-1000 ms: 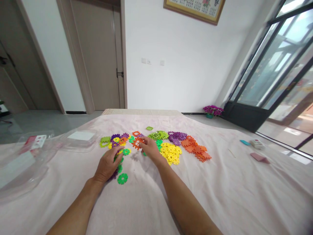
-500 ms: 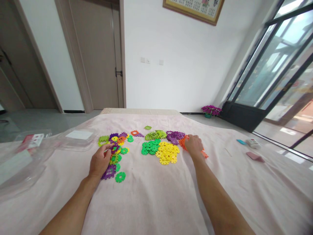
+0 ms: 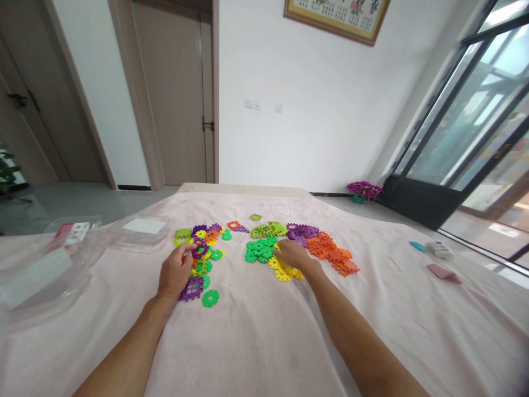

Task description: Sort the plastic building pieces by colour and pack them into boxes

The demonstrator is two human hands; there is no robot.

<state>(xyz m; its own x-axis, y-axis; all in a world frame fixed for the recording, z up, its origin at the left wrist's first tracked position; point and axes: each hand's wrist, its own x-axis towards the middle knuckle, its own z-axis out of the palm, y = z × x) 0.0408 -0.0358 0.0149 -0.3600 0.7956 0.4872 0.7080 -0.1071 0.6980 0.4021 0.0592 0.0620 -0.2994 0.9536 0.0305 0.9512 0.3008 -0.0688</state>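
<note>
My left hand [image 3: 174, 271] rests at the left edge of a mixed pile, thumb and fingers closed together beside a purple notched piece [image 3: 200, 251]. What it pinches, if anything, is hidden. The pile also holds green and yellow flower-shaped discs, orange pieces and a purple square piece [image 3: 191, 289]. My right hand [image 3: 294, 256] is over the yellow disc pile [image 3: 284, 271] and covers part of it; its fingers stretch left toward the green disc pile [image 3: 261, 250]. Nothing shows in its fingers.
Behind lie a lime-green pile [image 3: 269, 229] and a purple pile [image 3: 302, 231]; an orange pile [image 3: 333, 253] is to the right. Clear plastic containers [image 3: 142, 234] lie on the left. A pink folded item [image 3: 443, 273] and a white object [image 3: 439, 250] are far right on the cloth [image 3: 256, 342].
My right hand has left the orange pile and moved left over the yellow discs. The orange pile now shows fully. My left hand stays by the mixed pile; the view has shifted slightly.
</note>
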